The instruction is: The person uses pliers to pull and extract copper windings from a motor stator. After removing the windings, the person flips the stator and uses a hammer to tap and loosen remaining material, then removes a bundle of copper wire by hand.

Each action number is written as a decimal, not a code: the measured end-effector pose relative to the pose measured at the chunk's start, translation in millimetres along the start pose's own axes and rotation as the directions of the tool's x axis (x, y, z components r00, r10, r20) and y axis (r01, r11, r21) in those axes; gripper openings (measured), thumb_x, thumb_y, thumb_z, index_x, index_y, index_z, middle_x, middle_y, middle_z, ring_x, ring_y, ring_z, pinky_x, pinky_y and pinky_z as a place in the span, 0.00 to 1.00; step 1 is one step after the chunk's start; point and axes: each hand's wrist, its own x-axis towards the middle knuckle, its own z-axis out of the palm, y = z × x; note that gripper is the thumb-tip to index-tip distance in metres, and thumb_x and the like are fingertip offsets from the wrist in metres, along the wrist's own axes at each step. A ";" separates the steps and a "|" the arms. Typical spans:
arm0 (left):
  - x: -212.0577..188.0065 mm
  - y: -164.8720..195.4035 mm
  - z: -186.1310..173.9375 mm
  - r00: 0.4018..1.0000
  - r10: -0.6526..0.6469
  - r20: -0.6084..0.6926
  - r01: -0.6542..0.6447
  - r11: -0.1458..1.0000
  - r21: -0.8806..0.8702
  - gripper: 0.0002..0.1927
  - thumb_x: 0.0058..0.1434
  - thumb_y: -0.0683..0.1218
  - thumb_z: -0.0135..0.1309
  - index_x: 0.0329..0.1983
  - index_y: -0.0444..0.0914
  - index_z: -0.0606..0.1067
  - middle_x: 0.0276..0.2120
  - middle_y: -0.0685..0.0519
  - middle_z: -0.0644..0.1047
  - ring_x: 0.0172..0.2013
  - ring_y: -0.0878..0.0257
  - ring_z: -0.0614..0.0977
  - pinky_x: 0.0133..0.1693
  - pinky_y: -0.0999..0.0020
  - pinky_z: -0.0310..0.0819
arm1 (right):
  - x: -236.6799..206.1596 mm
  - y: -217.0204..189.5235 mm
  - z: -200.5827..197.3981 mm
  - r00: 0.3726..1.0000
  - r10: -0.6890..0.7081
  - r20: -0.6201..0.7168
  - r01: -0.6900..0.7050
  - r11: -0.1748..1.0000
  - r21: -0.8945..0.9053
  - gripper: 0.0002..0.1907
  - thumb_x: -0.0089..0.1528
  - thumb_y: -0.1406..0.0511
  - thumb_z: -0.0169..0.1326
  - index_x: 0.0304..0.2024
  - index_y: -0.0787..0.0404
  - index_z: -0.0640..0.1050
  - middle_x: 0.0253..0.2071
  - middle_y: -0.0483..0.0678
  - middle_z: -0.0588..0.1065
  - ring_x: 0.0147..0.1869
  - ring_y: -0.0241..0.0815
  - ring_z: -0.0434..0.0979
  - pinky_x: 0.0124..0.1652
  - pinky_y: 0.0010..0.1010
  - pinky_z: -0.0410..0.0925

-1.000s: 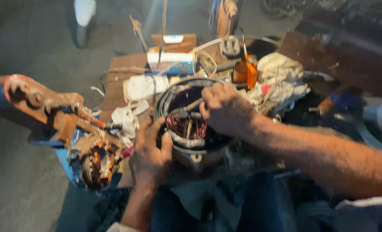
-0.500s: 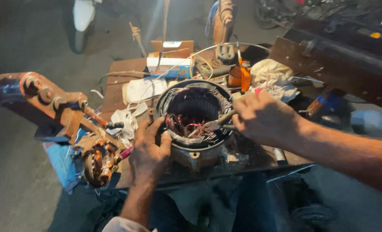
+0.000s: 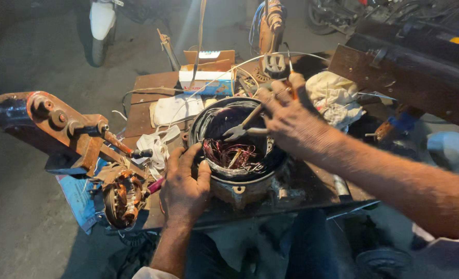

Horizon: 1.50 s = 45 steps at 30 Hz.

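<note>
Your left hand (image 3: 183,188) grips the near-left rim of the round grey metal motor housing (image 3: 240,178), thumb hooked over the edge, fingers closed on it. The housing sits at the near edge of the brown wooden bench top (image 3: 147,85), opening up, with reddish copper winding wire (image 3: 232,154) bunched inside. Your right hand (image 3: 291,121) is over the far-right rim, closed on silver-jawed pliers (image 3: 242,130); their tips point into the bore, just above the windings. Cannot tell if the tips are touching wire. Hands are apart, on opposite sides of the housing. A white crumpled rag (image 3: 335,95) lies at the far-right corner and a small cardboard box (image 3: 209,77) at the far edge. A rusty orange clamp arm (image 3: 69,126) sticks out past the left edge.
</note>
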 end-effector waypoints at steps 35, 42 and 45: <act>-2.5 2.6 2.1 1.000 -0.016 -0.021 0.016 1.000 0.011 0.23 0.59 0.54 0.56 0.58 0.48 0.78 0.60 0.41 0.73 0.54 0.42 0.80 0.50 0.50 0.76 | 18.6 -36.1 30.1 0.947 -0.080 -0.310 0.061 0.996 -0.070 0.09 0.55 0.61 0.55 0.30 0.58 0.82 0.32 0.47 0.74 0.38 0.42 0.75 0.36 0.33 0.67; 2.9 0.4 0.7 0.999 -0.040 -0.008 0.040 0.999 -0.010 0.23 0.59 0.55 0.56 0.58 0.50 0.78 0.60 0.41 0.73 0.55 0.42 0.78 0.51 0.50 0.75 | 20.6 -14.6 11.3 0.954 -0.287 -0.090 0.272 0.951 -0.147 0.11 0.55 0.58 0.55 0.24 0.55 0.82 0.32 0.47 0.74 0.36 0.43 0.77 0.28 0.32 0.68; 4.2 -0.2 1.1 0.998 -0.049 0.032 0.049 0.999 -0.007 0.23 0.59 0.55 0.55 0.58 0.51 0.77 0.59 0.45 0.75 0.55 0.45 0.80 0.52 0.52 0.76 | -9.1 -9.1 0.1 0.948 -0.317 -0.028 0.311 0.942 -0.127 0.12 0.53 0.57 0.55 0.24 0.56 0.83 0.33 0.47 0.74 0.37 0.44 0.77 0.28 0.32 0.69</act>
